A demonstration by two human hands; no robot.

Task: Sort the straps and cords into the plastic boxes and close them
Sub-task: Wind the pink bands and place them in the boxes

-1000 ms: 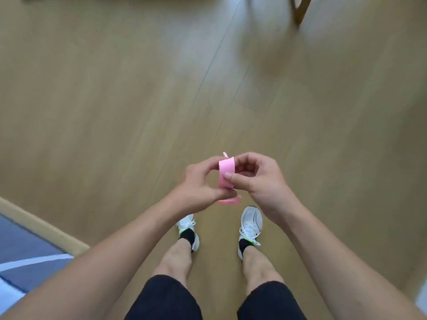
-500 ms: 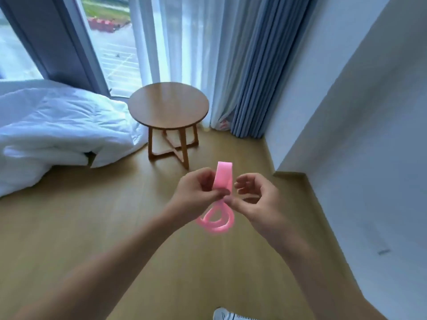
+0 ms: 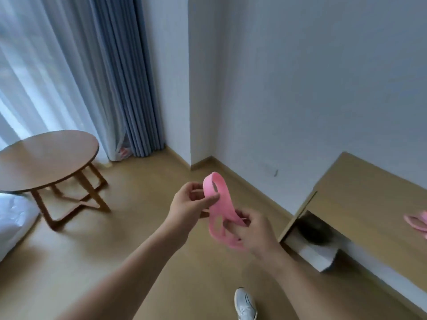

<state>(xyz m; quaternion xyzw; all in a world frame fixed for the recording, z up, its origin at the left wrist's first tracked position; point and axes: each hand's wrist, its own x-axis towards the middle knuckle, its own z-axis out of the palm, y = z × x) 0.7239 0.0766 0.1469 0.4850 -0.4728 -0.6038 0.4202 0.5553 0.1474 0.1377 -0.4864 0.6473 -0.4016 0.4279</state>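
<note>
The wooden floor (image 3: 129,239) fills the lower half of your view, with white walls (image 3: 300,77) rising behind it and blue curtains (image 3: 129,88) beside sheer white ones at 11 o'clock. At 3 o'clock a long wooden desk (image 3: 360,199) runs along the wall; at its right edge, cut off by the frame, lies a second pink strap (image 3: 418,224). At 9 o'clock stands a round side table (image 3: 46,158) on crossed legs, and white bedding (image 3: 13,218) shows below it at the left edge. Your two bare forearms reach in from 6 o'clock and meet near the centre. Your left hand (image 3: 191,204) pinches the upper loop of a pink strap (image 3: 219,204) between thumb and fingers. Your right hand (image 3: 256,234) grips the strap's lower loops, fingers curled round them. The strap is held in the air over the floor, just left of the desk's end. One white shoe (image 3: 246,304) shows at 6 o'clock.
</note>
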